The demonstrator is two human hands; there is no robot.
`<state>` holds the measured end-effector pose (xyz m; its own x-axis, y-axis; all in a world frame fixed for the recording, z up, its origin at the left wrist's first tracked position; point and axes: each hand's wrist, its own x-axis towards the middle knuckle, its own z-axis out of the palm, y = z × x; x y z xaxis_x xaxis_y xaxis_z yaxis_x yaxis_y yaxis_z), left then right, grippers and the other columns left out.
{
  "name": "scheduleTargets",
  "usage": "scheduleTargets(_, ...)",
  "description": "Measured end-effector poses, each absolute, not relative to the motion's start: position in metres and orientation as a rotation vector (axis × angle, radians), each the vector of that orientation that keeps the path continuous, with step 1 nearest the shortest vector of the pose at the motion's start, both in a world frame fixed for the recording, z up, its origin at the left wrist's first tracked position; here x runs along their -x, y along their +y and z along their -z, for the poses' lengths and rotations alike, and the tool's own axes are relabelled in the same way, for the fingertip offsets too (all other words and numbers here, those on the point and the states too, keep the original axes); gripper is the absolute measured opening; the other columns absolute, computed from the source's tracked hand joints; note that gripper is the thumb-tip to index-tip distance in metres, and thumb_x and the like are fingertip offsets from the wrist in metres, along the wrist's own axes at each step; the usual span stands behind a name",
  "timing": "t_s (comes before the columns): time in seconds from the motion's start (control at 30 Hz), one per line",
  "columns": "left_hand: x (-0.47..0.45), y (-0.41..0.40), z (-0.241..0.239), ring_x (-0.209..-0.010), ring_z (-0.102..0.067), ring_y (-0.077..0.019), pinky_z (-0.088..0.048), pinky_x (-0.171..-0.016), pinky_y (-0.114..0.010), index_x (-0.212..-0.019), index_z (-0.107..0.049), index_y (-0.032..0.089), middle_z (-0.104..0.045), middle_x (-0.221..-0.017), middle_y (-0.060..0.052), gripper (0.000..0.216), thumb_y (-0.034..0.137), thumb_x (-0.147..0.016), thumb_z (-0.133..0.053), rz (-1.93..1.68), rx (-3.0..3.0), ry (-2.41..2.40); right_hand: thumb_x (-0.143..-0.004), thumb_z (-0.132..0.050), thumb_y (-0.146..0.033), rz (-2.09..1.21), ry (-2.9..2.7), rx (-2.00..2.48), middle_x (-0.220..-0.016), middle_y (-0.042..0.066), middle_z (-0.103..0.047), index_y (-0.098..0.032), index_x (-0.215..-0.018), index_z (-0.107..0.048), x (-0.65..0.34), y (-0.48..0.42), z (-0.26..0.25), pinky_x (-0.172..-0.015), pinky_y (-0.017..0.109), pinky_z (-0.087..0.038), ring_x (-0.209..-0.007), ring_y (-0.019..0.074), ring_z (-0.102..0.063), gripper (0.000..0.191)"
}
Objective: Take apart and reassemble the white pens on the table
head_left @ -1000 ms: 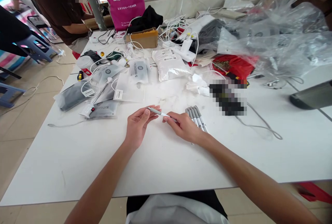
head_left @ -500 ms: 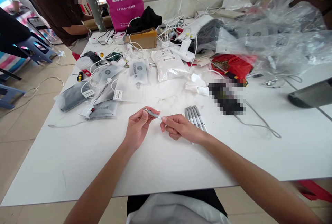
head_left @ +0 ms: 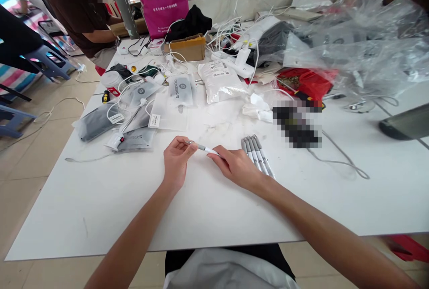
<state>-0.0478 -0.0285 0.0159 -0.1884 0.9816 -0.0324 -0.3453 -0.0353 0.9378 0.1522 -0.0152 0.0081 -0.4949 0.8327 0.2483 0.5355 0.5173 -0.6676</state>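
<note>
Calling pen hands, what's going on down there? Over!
Left hand: pinching pen by its grey part. Right hand: holding the other end. Pen: spans both hands. Row of pens: beside right hand, not blocking.

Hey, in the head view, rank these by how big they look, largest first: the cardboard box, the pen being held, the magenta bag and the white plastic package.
1. Magenta bag, cut off by the picture's top edge
2. White plastic package
3. Cardboard box
4. Pen, partly covered
</note>
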Motion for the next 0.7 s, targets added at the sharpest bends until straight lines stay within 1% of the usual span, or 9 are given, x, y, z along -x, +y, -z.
scheduleTargets(0.1,0.045,-0.03,-0.019,-0.115,-0.071,-0.0236,-0.055,-0.099,-0.036,-0.119,-0.076,0.026,-0.076,-0.128,-0.008,0.04,0.038,-0.083,-0.09,-1.371,-0.901,0.947,-0.113,-0.036,-0.051,-0.633,-2.199,1.122,-0.056,-0.004,-0.047,-0.019,-0.098,-0.064,-0.155,-0.012,-0.007,-0.053,0.026,-0.023,-0.049,0.0108,-0.031,0.045)
scheduleTargets(0.17,0.043,-0.03,-0.018,-0.112,-0.071,-0.0236,-0.055,-0.094,-0.034,-0.115,-0.078,0.022,-0.078,-0.122,-0.011,0.033,0.039,-0.087,-0.086,-1.334,-0.911,0.96,-0.113,-0.037,-0.05,-0.576,-2.201,1.109,-0.058,-0.003,-0.052,-0.017,-0.102,-0.066,-0.156,-0.01,-0.006,-0.053,0.025,-0.024,-0.049,0.0105,-0.034,0.045)
scheduleTargets(0.27,0.046,-0.03,-0.014,-0.084,-0.068,-0.0152,-0.053,-0.08,-0.028,-0.107,-0.08,0.022,-0.078,-0.091,-0.004,0.028,0.035,-0.084,-0.089,-1.358,-0.886,1.062,-0.113,-0.04,-0.048,-0.49,-2.221,1.08,-0.06,-0.002,-0.057,-0.016,-0.105,-0.069,-0.157,-0.007,-0.005,-0.051,0.026,-0.024,-0.049,0.0103,-0.036,0.044)
scheduleTargets(0.33,0.048,-0.028,-0.014,-0.083,-0.066,-0.0133,-0.053,-0.082,-0.028,-0.116,-0.079,0.025,-0.078,-0.097,-0.003,0.036,0.034,-0.083,-0.09,-1.344,-0.886,1.054,-0.113,-0.041,-0.046,-0.47,-2.227,1.083,-0.06,-0.002,-0.059,-0.015,-0.108,-0.071,-0.159,-0.006,-0.006,-0.051,0.026,-0.024,-0.049,0.0102,-0.037,0.043)
scheduleTargets(0.4,0.049,-0.027,-0.015,-0.096,-0.068,-0.0163,-0.054,-0.086,-0.03,-0.12,-0.078,0.026,-0.078,-0.112,-0.006,0.038,0.036,-0.085,-0.088,-1.329,-0.913,1.005,-0.113,-0.04,-0.045,-0.47,-2.227,1.086,-0.062,-0.002,-0.061,-0.015,-0.112,-0.071,-0.16,-0.005,-0.009,-0.052,0.026,-0.026,-0.048,0.0102,-0.04,0.043)
scheduleTargets(0.47,0.049,-0.027,-0.016,-0.105,-0.069,-0.0197,-0.055,-0.085,-0.03,-0.111,-0.08,0.023,-0.078,-0.115,-0.009,0.029,0.036,-0.087,-0.086,-1.34,-0.94,0.988,-0.114,-0.038,-0.041,-0.464,-2.237,1.068,-0.07,0.0,-0.067,-0.017,-0.116,-0.071,-0.162,-0.003,-0.012,-0.054,0.026,-0.028,-0.052,0.0109,-0.046,0.041)
scheduleTargets(0.53,0.048,-0.027,-0.016,-0.102,-0.07,-0.0199,-0.054,-0.081,-0.03,-0.098,-0.079,0.02,-0.079,-0.108,-0.009,0.021,0.036,-0.087,-0.087,-1.37,-0.932,1.004,-0.115,-0.037,-0.037,-0.436,-2.258,1.025,-0.082,0.003,-0.072,-0.018,-0.118,-0.069,-0.163,0.0,-0.012,-0.057,0.026,-0.032,-0.06,0.0126,-0.054,0.037)
scheduleTargets(0.63,0.046,-0.028,-0.014,-0.096,-0.071,-0.0186,-0.054,-0.08,-0.031,-0.087,-0.072,0.019,-0.081,-0.108,-0.01,0.023,0.036,-0.086,-0.087,-1.381,-0.912,1.024,-0.113,-0.041,-0.03,-0.394,-2.28,0.986,-0.093,0.007,-0.075,-0.017,-0.115,-0.062,-0.164,0.003,-0.006,-0.062,0.027,-0.037,-0.071,0.0165,-0.063,0.025)
scheduleTargets(0.7,0.044,-0.028,-0.013,-0.094,-0.072,-0.019,-0.054,-0.08,-0.033,-0.084,-0.068,0.018,-0.081,-0.108,-0.01,0.026,0.037,-0.087,-0.086,-1.367,-0.925,1.028,-0.11,-0.043,-0.025,-0.402,-2.288,1.015,-0.091,0.007,-0.076,-0.018,-0.113,-0.057,-0.164,0.004,-0.003,-0.061,0.027,-0.037,-0.07,0.018,-0.065,0.016)
